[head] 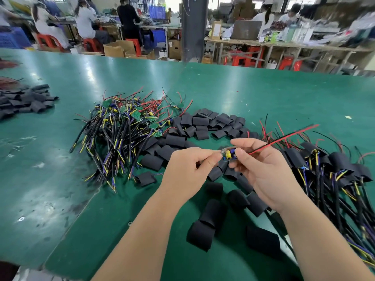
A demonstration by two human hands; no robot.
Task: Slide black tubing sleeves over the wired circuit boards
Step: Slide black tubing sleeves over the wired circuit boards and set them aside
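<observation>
Head view. Near the middle, lifted clear of the glossy green table (60, 179): a small green circuit board (229, 155) carrying a yellow cylindrical capacitor, bare, with its parts showing.

At the board's 9 o'clock end, the left hand (188, 169), grip narrow, thumb and forefinger pinching the edge, other fingers curled. At the 3 o'clock end, the right hand (261, 171), grip closed on that end between thumb and fingers. Running from the right grip toward 2 o'clock, a thin red-and-black wire pair (284, 138), straight and in the air.

Directly under both hands and down toward 6 o'clock, loose flat black tubing sleeves (205, 226) scattered on the table. More of the same heaped at 12 o'clock from the hands (203, 126).

At 10 o'clock, a tangled heap of unsleeved wired boards (125, 128), with black, yellow, blue and red leads, touching the sleeve heap.

At 3 to 4 o'clock, a pile of sleeved boards with black cables (334, 175), just beside the right wrist.

Far off at 9 o'clock, well apart, another heap of black sleeves (24, 100).

Beyond the table at 12 o'clock, seated workers on red plastic stools (48, 41), blurred.
</observation>
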